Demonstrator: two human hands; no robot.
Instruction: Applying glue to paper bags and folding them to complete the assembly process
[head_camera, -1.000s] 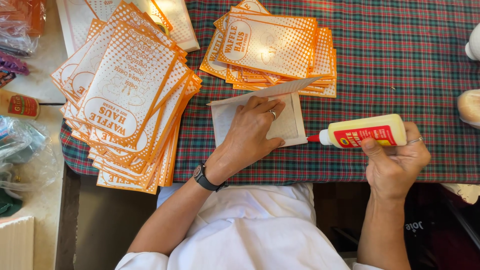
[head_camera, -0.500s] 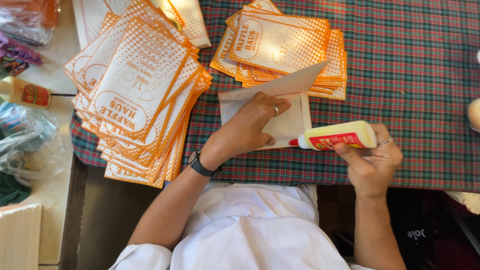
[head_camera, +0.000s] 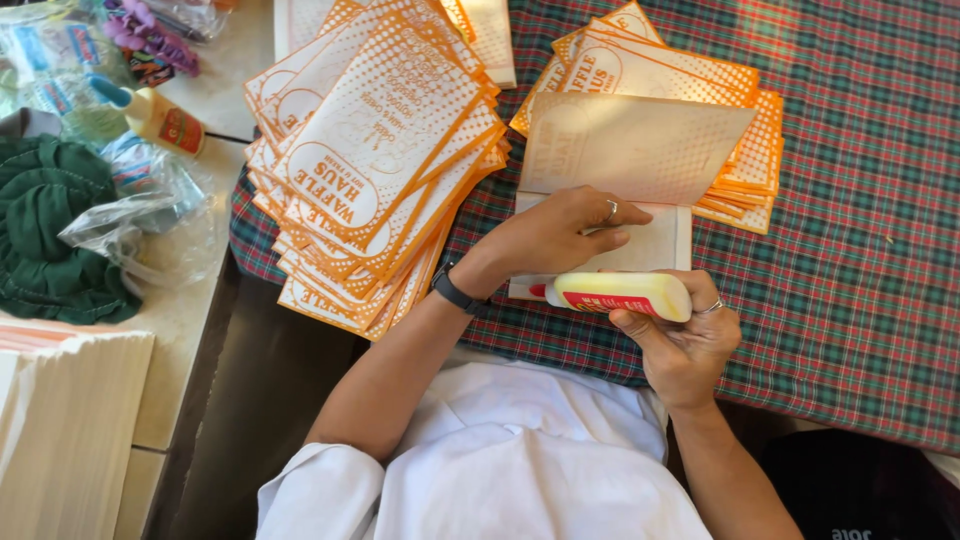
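My left hand (head_camera: 560, 232), with a ring and a dark wristwatch, presses flat on a cream paper sheet (head_camera: 655, 245) lying on the plaid tablecloth (head_camera: 860, 250); the sheet's upper flap (head_camera: 630, 145) is folded up. My right hand (head_camera: 685, 340) grips a yellow glue bottle (head_camera: 620, 295) with a red label, held sideways, its red nozzle pointing left at the sheet's near left corner.
A fanned stack of orange-and-white printed paper bags (head_camera: 380, 160) lies left of the sheet, a smaller stack (head_camera: 680, 75) behind it. On the left counter sit another glue bottle (head_camera: 160, 118), plastic bags (head_camera: 140, 215), green cloth (head_camera: 50, 235) and a pile of blank sheets (head_camera: 60, 430).
The glue bottle has travelled left along the sheet's near edge, from its right corner to its left one. The sheet's upper flap has lifted higher. My left hand stays pressed on the sheet.
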